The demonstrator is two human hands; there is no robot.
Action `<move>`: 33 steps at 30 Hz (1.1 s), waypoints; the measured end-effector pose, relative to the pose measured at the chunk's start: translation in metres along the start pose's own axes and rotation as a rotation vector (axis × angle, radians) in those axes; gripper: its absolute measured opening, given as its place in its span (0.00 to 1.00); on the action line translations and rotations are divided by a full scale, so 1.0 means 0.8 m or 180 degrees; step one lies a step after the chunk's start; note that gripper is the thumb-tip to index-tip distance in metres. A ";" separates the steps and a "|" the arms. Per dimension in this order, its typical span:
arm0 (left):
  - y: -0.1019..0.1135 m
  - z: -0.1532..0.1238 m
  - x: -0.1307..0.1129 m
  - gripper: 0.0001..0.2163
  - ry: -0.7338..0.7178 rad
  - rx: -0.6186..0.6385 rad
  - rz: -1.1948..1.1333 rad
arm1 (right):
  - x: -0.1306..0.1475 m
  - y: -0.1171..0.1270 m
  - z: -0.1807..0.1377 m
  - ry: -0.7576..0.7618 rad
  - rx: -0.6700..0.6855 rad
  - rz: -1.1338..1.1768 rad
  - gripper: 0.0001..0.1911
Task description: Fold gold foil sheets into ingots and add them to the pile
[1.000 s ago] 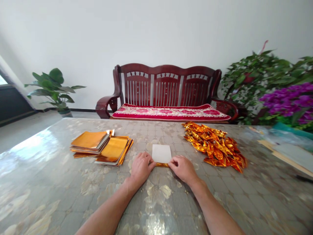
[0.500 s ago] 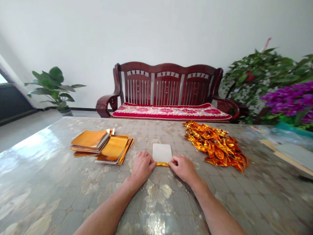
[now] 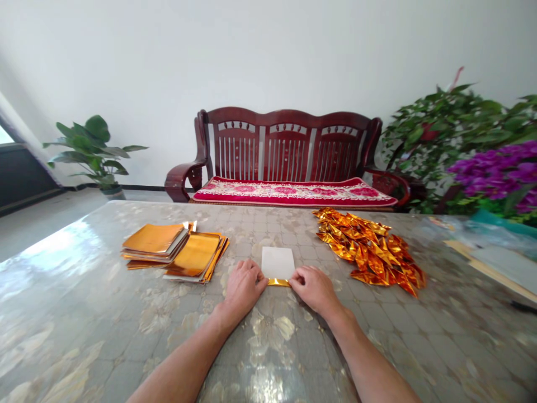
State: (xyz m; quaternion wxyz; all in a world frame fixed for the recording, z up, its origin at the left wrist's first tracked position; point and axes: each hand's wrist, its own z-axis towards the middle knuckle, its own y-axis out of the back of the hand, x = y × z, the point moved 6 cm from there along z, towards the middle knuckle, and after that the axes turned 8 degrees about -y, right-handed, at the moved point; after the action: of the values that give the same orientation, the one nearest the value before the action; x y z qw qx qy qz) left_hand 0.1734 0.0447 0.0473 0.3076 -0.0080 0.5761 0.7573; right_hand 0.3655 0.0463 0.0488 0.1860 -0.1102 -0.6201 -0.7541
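Observation:
A small sheet of foil paper lies white side up on the table in front of me. Its near edge is folded over into a narrow gold strip. My left hand pinches the left end of that strip between thumb and fingers. At the strip's right end, my right hand pinches in the same way. Both hands rest on the tabletop, and the fingertips cover the corners of the fold.
To the left lie stacks of flat gold foil sheets. A heap of folded gold foil pieces sits to the right. Plastic bags and boards occupy the far right of the patterned table. Beyond stands a wooden bench.
Both hands stay at the ends of the folded strip, almost still. The gold strip catches the light a little more brightly now.

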 end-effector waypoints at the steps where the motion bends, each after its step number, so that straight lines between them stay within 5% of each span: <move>1: 0.000 0.000 0.000 0.08 -0.0002 -0.0001 0.0006 | 0.000 0.000 0.000 0.0003 0.0001 0.0001 0.09; 33: 0.002 0.004 0.004 0.13 0.0287 0.0290 0.0334 | 0.001 -0.002 0.000 -0.0009 0.0045 -0.0136 0.07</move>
State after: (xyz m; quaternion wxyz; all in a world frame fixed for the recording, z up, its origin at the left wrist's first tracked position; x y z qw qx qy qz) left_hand 0.1713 0.0483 0.0484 0.2412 0.0021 0.6229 0.7442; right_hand 0.3639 0.0463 0.0476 0.1697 -0.0966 -0.6279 -0.7534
